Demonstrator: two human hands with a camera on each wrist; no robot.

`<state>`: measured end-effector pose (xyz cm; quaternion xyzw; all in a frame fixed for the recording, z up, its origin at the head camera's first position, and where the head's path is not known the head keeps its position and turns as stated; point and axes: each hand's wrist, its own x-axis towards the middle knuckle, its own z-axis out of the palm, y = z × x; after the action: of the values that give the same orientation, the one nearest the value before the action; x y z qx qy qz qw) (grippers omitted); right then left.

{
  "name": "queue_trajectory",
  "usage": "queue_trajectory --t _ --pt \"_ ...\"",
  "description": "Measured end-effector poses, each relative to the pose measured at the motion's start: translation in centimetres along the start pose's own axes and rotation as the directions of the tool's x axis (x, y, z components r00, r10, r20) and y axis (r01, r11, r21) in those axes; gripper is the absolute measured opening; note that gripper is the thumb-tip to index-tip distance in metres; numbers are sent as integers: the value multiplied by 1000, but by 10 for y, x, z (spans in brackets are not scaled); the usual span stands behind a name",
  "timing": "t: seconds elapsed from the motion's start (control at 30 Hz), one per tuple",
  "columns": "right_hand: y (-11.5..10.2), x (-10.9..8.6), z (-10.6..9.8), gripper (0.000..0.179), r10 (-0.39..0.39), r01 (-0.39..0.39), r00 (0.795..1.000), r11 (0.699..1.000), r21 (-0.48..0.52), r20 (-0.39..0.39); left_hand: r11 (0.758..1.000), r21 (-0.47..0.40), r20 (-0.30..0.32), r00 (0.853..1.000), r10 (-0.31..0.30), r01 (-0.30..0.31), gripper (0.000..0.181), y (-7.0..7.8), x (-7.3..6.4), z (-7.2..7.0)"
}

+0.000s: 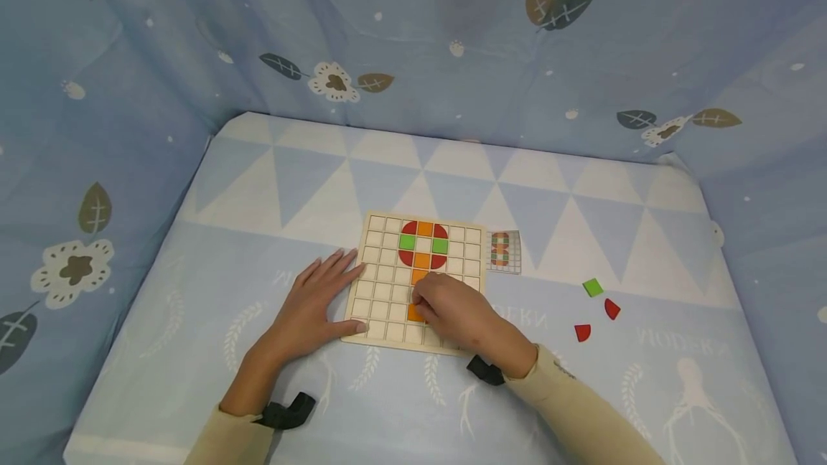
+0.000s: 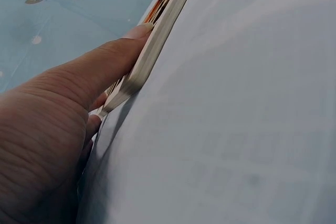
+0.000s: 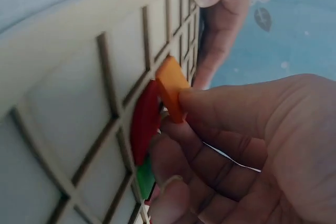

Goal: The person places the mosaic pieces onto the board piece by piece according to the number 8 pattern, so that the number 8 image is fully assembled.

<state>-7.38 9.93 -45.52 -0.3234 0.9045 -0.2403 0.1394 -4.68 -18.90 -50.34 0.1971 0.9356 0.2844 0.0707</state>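
A wooden grid board [image 1: 381, 291] lies on the table, with red quarter-circle pieces [image 1: 406, 258], green square tiles [image 1: 440, 246] and orange square tiles [image 1: 422, 260] in its middle columns. My right hand [image 1: 459, 311] is over the lower middle of the board and pinches an orange square tile [image 3: 172, 85] between thumb and fingers, tilted against the grid. Beside it in the right wrist view, a red piece [image 3: 145, 121] and a green piece [image 3: 144, 179] sit in cells, partly hidden by the fingers. My left hand [image 1: 310, 303] spreads along the board's left edge, thumb pressing the near corner.
A small pattern card [image 1: 510, 253] touches the board's right side. Farther right lie a loose green square [image 1: 592, 288] and two red quarter-circles, one [image 1: 611, 308] beyond the other [image 1: 583, 333]. Blue patterned cloth [image 1: 452, 49] hangs around the table.
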Motion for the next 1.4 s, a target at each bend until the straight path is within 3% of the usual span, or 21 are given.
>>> queue_trajectory --t 0.3,0.9,1.2,1.4 --pt "-3 -5 6 6 -36 28 997 992 -121 -68 1000 2 3 1000 -6 6 99 -1 0 1" --pt "-2 -12 14 12 -24 15 996 995 -100 -88 999 3 24 999 -33 33 100 1 1 0" --pt "5 -22 5 12 26 -22 996 999 46 -87 1000 6 12 1000 -24 24 99 0 -1 0" --pt "22 -40 -9 9 131 -121 984 989 91 -118 1000 -2 19 999 -29 30 100 1 1 1"
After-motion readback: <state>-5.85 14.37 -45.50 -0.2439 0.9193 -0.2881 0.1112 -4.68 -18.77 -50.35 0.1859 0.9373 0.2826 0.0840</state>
